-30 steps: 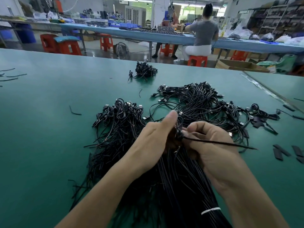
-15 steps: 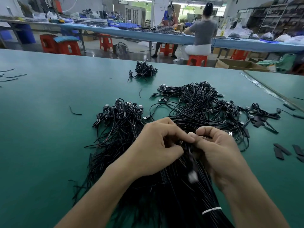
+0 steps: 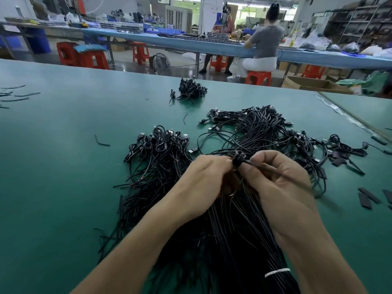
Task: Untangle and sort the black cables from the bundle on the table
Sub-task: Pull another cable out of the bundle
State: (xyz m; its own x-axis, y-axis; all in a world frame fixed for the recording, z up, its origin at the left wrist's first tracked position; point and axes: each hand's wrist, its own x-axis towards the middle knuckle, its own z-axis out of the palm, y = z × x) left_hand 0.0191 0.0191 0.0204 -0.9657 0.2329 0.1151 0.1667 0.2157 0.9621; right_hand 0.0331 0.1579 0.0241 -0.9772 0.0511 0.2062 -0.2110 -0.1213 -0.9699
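A workshop fills the top of the frame: a long blue bench (image 3: 191,43) runs across it, with shelving (image 3: 360,22) in the upper right and at least six red stools (image 3: 140,52) along the aisle. One person in a grey top (image 3: 265,41) sits at the bench with their back turned, and a second is partly hidden beyond. A floor fan (image 3: 161,62) and a cardboard box (image 3: 307,82) stand below the bench.

The green table (image 3: 63,187) takes up the rest of the frame. On it lie five gatherings of black cables. The largest is the bundle (image 3: 233,240) at lower centre, under both forearms, bound by one white tie (image 3: 276,272). A looped pile (image 3: 157,153) lies left of centre and a looser pile (image 3: 261,126) right of centre. A small cluster (image 3: 343,148) sits at the right edge and a small far heap (image 3: 192,90) at upper centre.

The two hands meet above the bundle, at frame centre. The left hand (image 3: 203,181) has its fingers curled in, pinching a small coiled cable (image 3: 237,160). The right hand (image 3: 280,179) pinches the same cable between thumb and forefinger, and the tail runs off to the right across its knuckles (blurred there).

Several flat black strips (image 3: 364,198) lie at lower right. A few stray lengths (image 3: 19,96) lie at the left edge, and one short offcut (image 3: 101,142) lies alone at mid-left.
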